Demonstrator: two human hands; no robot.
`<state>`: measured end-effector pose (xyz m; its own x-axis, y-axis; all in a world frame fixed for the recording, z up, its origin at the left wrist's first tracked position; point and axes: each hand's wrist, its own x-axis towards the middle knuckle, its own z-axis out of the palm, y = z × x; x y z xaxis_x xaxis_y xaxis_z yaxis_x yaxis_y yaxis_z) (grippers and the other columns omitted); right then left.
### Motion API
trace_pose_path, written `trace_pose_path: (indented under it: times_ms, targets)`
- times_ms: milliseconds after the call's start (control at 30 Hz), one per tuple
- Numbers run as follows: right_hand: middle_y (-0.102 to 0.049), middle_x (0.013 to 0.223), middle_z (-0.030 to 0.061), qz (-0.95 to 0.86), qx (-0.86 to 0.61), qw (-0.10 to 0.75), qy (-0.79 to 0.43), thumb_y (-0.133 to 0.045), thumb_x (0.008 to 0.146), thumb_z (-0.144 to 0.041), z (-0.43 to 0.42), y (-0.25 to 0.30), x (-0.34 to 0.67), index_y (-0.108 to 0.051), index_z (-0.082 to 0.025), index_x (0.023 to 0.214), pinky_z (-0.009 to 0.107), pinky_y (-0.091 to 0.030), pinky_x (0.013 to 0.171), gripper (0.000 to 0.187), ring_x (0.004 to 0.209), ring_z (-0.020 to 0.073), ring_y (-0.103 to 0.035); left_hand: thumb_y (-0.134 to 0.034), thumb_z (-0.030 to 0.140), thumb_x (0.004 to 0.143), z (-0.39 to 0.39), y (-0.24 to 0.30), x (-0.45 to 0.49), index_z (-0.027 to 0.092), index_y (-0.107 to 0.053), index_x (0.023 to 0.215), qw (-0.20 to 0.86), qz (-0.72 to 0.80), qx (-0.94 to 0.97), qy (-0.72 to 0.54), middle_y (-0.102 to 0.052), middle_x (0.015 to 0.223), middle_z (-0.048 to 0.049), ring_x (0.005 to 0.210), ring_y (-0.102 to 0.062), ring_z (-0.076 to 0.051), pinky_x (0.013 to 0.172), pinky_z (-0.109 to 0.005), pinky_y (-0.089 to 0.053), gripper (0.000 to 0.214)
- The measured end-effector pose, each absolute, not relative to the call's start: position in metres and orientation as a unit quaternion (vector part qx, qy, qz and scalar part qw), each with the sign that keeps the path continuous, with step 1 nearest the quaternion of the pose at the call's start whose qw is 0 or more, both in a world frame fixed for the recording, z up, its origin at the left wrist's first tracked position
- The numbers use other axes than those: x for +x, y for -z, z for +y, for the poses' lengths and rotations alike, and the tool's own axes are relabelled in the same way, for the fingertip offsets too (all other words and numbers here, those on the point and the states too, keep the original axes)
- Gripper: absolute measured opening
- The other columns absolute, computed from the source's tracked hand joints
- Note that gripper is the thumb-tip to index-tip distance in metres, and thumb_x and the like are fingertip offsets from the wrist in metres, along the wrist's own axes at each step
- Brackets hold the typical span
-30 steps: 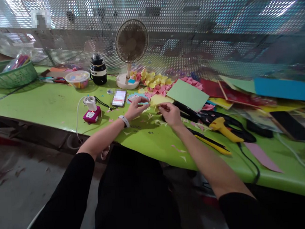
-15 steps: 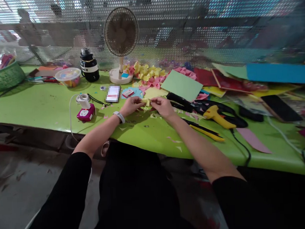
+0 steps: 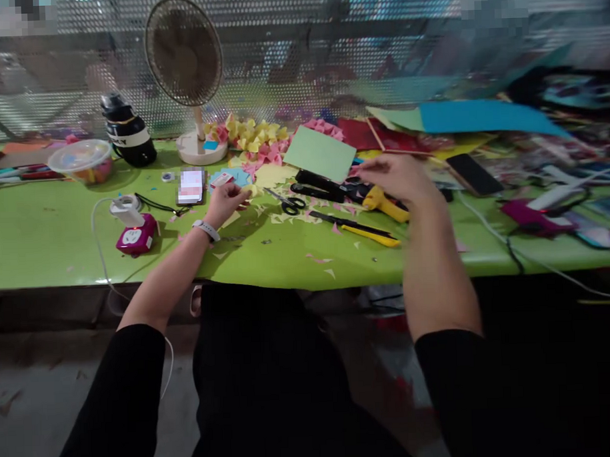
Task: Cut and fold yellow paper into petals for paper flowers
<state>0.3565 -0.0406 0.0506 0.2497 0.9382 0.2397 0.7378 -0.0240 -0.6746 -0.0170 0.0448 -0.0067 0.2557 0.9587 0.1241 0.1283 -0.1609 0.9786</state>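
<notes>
My left hand (image 3: 227, 203), with a white band on its wrist, pinches a small yellow paper piece (image 3: 254, 189) above the green table. My right hand (image 3: 396, 175) hovers over the yellow-handled glue gun (image 3: 384, 204), its fingers loosely bent and a gap showing between thumb and fingertips. I see nothing held in it. Between the hands lie black scissors (image 3: 290, 204), a black stapler-like tool (image 3: 317, 186) and a yellow and black utility knife (image 3: 368, 231). Yellow folded paper flowers (image 3: 256, 135) and pink ones (image 3: 267, 158) are heaped behind.
A white fan (image 3: 185, 56), a black bottle (image 3: 129, 134) and a lidded tub (image 3: 85, 161) stand at the back left. A purple power socket (image 3: 136, 238) sits in front. Coloured sheets (image 3: 481, 119) and a phone (image 3: 474, 174) lie right; paper scraps litter the middle.
My right hand has let go of the yellow paper and moved right, over the glue gun. My left hand keeps the paper. The view has shifted right, and the scissors now show.
</notes>
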Motion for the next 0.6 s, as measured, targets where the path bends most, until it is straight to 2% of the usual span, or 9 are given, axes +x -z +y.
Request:
trace_pose_path:
  times_ms: [67, 133, 200, 333, 500, 600]
  targets:
    - [-0.074, 0.113, 0.0181, -0.576, -0.791, 0.197, -0.061, -0.071, 0.082, -0.023, -0.051, -0.044, 0.387, -0.071, -0.011, 0.112, 0.036, -0.05, 0.085, 0.033, 0.095, 0.0251, -0.068, -0.08, 0.032, 0.08, 0.048, 0.009, -0.017, 0.014, -0.058, 0.071, 0.482, 0.425, 0.634, -0.43, -0.067, 0.065, -0.0032, 0.063, -0.069, -0.011, 0.058, -0.021, -0.057, 0.03]
    - [-0.069, 0.123, 0.024, -0.555, -0.83, 0.041, -0.038, -0.071, 0.083, -0.03, -0.058, -0.035, 0.408, -0.067, -0.008, 0.123, 0.037, -0.048, 0.083, 0.046, 0.102, 0.0305, -0.067, -0.08, 0.031, 0.08, 0.051, 0.012, -0.017, 0.014, -0.058, 0.071, 0.479, 0.418, 0.643, -0.427, -0.067, 0.065, -0.0037, 0.064, -0.07, -0.012, 0.06, -0.022, -0.058, 0.029]
    - [-0.068, 0.122, 0.0273, -0.554, -0.831, -0.009, -0.046, -0.074, 0.079, -0.031, -0.059, -0.025, 0.417, -0.068, -0.007, 0.119, 0.037, -0.046, 0.079, 0.047, 0.1, 0.0323, -0.066, -0.08, 0.032, 0.08, 0.053, 0.014, -0.018, 0.014, -0.059, 0.072, 0.476, 0.411, 0.652, -0.424, -0.068, 0.067, -0.0047, 0.065, -0.071, -0.013, 0.061, -0.023, -0.059, 0.028]
    - [-0.068, 0.115, 0.0297, -0.564, -0.825, -0.013, -0.032, -0.074, 0.079, -0.026, -0.058, -0.007, 0.406, -0.07, -0.007, 0.113, 0.039, -0.043, 0.077, 0.04, 0.097, 0.0331, -0.065, -0.079, 0.033, 0.08, 0.054, 0.015, -0.02, 0.014, -0.061, 0.072, 0.467, 0.416, 0.654, -0.426, -0.069, 0.067, -0.0052, 0.065, -0.071, -0.013, 0.063, -0.024, -0.06, 0.028]
    - [-0.054, 0.131, 0.0378, -0.553, -0.831, 0.024, 0.052, -0.069, 0.081, -0.024, -0.061, 0.01, 0.386, -0.055, 0.003, 0.129, 0.05, -0.04, 0.095, 0.057, 0.123, 0.0438, -0.051, -0.081, 0.033, 0.077, 0.057, 0.017, -0.022, 0.013, -0.063, 0.072, 0.448, 0.425, 0.658, -0.431, -0.068, 0.065, -0.0033, 0.063, -0.07, -0.012, 0.059, -0.021, -0.057, 0.027]
    - [-0.051, 0.135, 0.0367, -0.533, -0.837, 0.083, 0.089, -0.069, 0.077, -0.021, -0.064, 0.016, 0.381, -0.051, 0.001, 0.13, 0.055, -0.037, 0.102, 0.06, 0.128, 0.0448, -0.047, -0.081, 0.033, 0.077, 0.057, 0.017, -0.022, 0.013, -0.064, 0.071, 0.442, 0.42, 0.666, -0.431, -0.069, 0.065, -0.0038, 0.063, -0.07, -0.012, 0.06, -0.021, -0.058, 0.027]
